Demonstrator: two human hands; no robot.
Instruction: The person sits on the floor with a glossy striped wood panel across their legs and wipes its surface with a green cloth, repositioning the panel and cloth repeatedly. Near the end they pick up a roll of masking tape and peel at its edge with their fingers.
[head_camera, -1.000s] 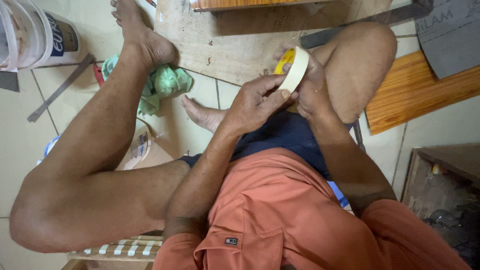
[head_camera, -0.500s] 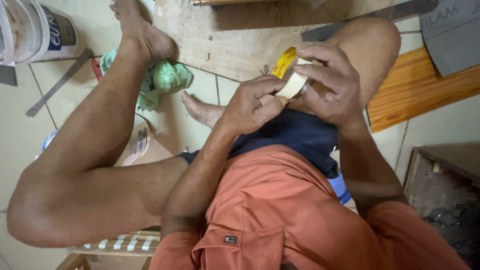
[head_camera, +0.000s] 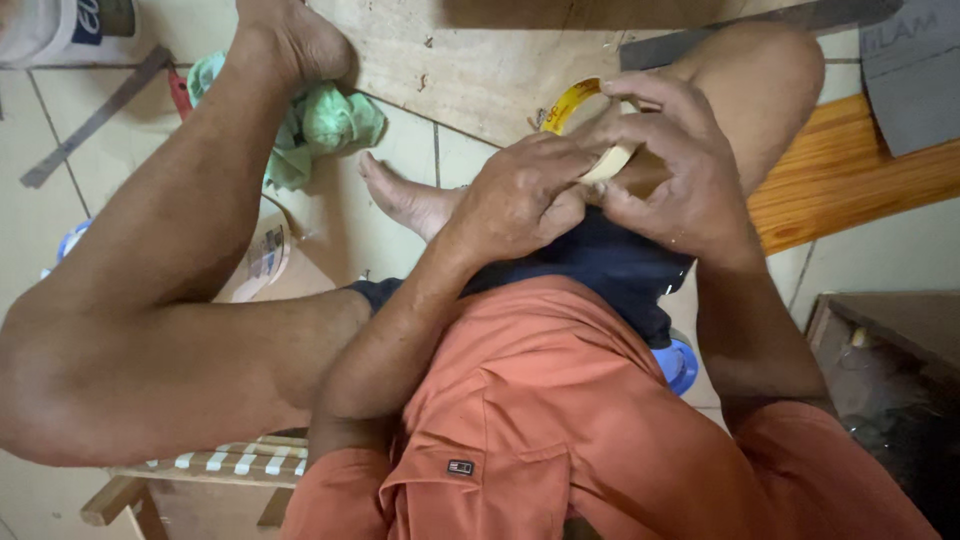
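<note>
A roll of cream masking tape with a yellow inner core is held between both hands above my lap. My left hand grips it from the left, with fingertips pressed against the roll's lower edge. Curled over the top and right side is my right hand, which hides most of the roll. I sit with bare legs; my left knee is bent at the left and one foot lies on the tiled floor under the hands.
A plywood board lies ahead, with a green cloth beside it. An orange wooden plank, a grey sheet and a dark box are at the right. A white bucket and a striped stool are at the left.
My right hand has come from behind the tape roll to curl over its top. The left hand's fingers have shifted to the roll's lower edge. Less of the roll shows.
</note>
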